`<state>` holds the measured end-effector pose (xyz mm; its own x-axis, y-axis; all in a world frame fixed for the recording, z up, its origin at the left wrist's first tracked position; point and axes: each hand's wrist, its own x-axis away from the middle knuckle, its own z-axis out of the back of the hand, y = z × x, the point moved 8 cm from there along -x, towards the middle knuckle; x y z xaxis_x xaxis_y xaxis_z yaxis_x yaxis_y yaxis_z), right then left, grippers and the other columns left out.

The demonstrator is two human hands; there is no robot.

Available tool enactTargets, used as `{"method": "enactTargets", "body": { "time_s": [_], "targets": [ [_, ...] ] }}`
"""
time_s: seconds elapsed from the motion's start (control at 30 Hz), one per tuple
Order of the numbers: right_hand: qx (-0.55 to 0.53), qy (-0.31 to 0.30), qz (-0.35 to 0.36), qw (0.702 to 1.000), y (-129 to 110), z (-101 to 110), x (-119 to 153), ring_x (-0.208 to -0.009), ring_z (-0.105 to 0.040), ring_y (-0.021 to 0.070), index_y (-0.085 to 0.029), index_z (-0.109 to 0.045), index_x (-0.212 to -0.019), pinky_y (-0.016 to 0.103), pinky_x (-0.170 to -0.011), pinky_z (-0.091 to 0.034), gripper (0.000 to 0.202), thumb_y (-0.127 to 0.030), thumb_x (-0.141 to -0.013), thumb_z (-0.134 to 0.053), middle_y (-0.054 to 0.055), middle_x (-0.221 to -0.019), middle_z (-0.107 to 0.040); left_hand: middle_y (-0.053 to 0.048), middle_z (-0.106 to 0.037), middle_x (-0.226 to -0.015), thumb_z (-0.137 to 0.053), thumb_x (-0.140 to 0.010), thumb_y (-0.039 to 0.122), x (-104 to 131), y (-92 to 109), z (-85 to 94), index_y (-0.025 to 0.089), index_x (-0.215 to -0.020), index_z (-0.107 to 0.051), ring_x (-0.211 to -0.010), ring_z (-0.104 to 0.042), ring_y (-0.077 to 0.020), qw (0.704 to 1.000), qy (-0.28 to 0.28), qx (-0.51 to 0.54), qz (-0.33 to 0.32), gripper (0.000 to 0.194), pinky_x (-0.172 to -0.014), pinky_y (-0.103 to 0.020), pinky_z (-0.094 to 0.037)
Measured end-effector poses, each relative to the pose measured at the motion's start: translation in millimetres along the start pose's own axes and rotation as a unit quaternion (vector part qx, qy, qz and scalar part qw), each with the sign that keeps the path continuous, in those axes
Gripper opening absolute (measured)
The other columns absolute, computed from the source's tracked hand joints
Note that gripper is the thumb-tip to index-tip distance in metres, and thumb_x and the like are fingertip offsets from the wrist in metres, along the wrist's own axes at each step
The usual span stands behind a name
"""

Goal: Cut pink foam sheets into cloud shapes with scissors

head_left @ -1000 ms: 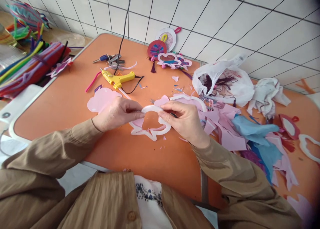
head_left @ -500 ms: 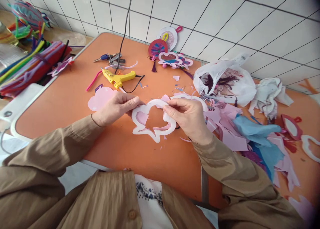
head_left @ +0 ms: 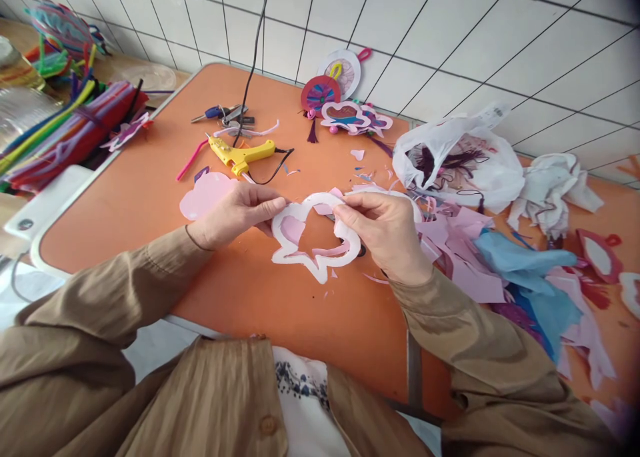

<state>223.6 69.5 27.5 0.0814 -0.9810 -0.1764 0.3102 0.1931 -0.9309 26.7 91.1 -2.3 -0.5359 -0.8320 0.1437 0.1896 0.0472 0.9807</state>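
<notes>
A white frame with a wavy outline (head_left: 320,270) hangs between my two hands, above the orange table (head_left: 240,297). Pink paper shows along parts of its inner edge. My left hand (head_left: 240,214) pinches the frame's upper left edge between thumb and fingers. With thumb and fingertips, my right hand (head_left: 390,234) grips its upper right edge. Beside my left hand lies a pink cloud-shaped piece (head_left: 206,194). Another white outline (head_left: 407,204) lies partly hidden behind my right hand.
Beyond my hands lie a yellow glue gun (head_left: 243,154), keys (head_left: 225,115) and decorated ornaments (head_left: 345,116). On the right are a white plastic bag (head_left: 500,170), pink paper scraps (head_left: 460,244) and blue material (head_left: 530,257). Colourful pipe cleaners (head_left: 75,137) lie at the left.
The view has shifted slightly, so the table and things appear a little farther right. Both hands keep their hold on the white frame, with almost no change in pose.
</notes>
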Motion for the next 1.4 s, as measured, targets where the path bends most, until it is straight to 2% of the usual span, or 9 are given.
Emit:
{"method": "enactTargets", "body": {
  "time_s": [0.13,0.3,0.53,0.73,0.93,1.1,1.27,1.4],
  "targets": [
    [0.005,0.008,-0.005,1.0,3.7,1.2,0.6,-0.053,-0.056,0.014,-0.025,-0.072,-0.063,0.031,-0.053,-0.049,0.023,-0.023,-0.086,-0.072,-0.002,-0.056,-0.065,-0.005,-0.079,-0.079,-0.078,-0.08,0.058,-0.5,1.3,0.6,0.015,-0.096,-0.08,-0.07,-0.077,-0.0193,1.0,0.007,-0.01,0.001,0.046,-0.067,-0.026,-0.065],
    [0.006,0.013,0.002,1.0,4.5,2.2,0.8,-0.052,-0.056,0.0134,-0.026,-0.071,-0.06,0.03,-0.052,-0.046,0.026,-0.02,-0.086,-0.072,-0.003,-0.058,-0.067,-0.003,-0.077,-0.074,-0.077,-0.081,0.05,-0.5,2.3,2.5,0.016,-0.09,-0.08,-0.065,-0.075,-0.0175,0.999,0.021,-0.031,0.016,0.035,-0.065,-0.025,-0.063],
    [0.007,0.026,0.007,1.0,5.6,4.0,-1.1,-0.053,-0.056,0.0138,-0.027,-0.075,-0.064,0.03,-0.05,-0.044,0.021,-0.021,-0.084,-0.073,-0.002,-0.057,-0.066,-0.004,-0.077,-0.075,-0.08,-0.077,0.053,-0.6,-7.3,-0.3,0.016,-0.079,-0.077,-0.07,-0.076,-0.0197,0.997,0.02,0.047,0.049,0.038,-0.068,-0.028,-0.064],
    [-0.007,0.043,0.004,0.999,10.7,7.5,-2.5,-0.053,-0.059,0.0153,-0.026,-0.077,-0.069,0.03,-0.049,-0.046,0.014,-0.026,-0.082,-0.075,-0.002,-0.057,-0.066,-0.008,-0.078,-0.078,-0.082,-0.075,0.056,0.6,-12.8,-0.4,0.015,-0.079,-0.077,-0.073,-0.077,-0.0234,0.99,0.024,0.118,0.076,0.042,-0.068,-0.032,-0.064],
    [-0.004,0.041,0.005,0.999,10.2,7.5,-3.2,-0.055,-0.06,0.016,-0.028,-0.079,-0.069,0.031,-0.051,-0.047,0.014,-0.025,-0.082,-0.076,-0.001,-0.059,-0.068,-0.007,-0.077,-0.079,-0.086,-0.074,0.049,0.4,-10.5,3.5,0.014,-0.082,-0.078,-0.073,-0.075,-0.0215,0.993,0.041,0.09,0.058,0.036,-0.07,-0.03,-0.063],
    [-0.008,0.037,0.01,0.999,8.1,6.8,-2.9,-0.056,-0.059,0.0157,-0.025,-0.076,-0.067,0.03,-0.051,-0.047,0.015,-0.027,-0.082,-0.076,-0.001,-0.058,-0.066,-0.006,-0.078,-0.08,-0.085,-0.074,0.051,0.8,-6.1,5.0,0.017,-0.088,-0.08,-0.072,-0.075,-0.0199,0.997,0.043,0.044,0.04,0.038,-0.069,-0.027,-0.063],
    [-0.006,0.025,0.015,1.0,5.6,4.5,-2.0,-0.056,-0.06,0.0158,-0.026,-0.076,-0.072,0.031,-0.051,-0.049,0.012,-0.03,-0.083,-0.076,-0.001,-0.061,-0.068,-0.004,-0.08,-0.087,-0.079,-0.078,0.052,-0.5,-5.7,5.0,0.018,-0.107,-0.08,-0.073,-0.075,-0.0181,0.999,0.028,0.022,0.036,0.045,-0.069,-0.026,-0.062],
    [0.02,0.008,0.016,1.0,1.1,0.8,0.1,-0.057,-0.06,0.0154,-0.025,-0.075,-0.074,0.032,-0.056,-0.052,0.012,-0.028,-0.085,-0.074,-0.002,-0.062,-0.069,-0.004,-0.079,-0.084,-0.077,-0.08,0.054,-1.9,0.4,2.6,0.016,-0.104,-0.08,-0.071,-0.071,-0.0157,0.999,0.013,-0.043,0.015,0.045,-0.064,-0.022,-0.058]
  ]
}}
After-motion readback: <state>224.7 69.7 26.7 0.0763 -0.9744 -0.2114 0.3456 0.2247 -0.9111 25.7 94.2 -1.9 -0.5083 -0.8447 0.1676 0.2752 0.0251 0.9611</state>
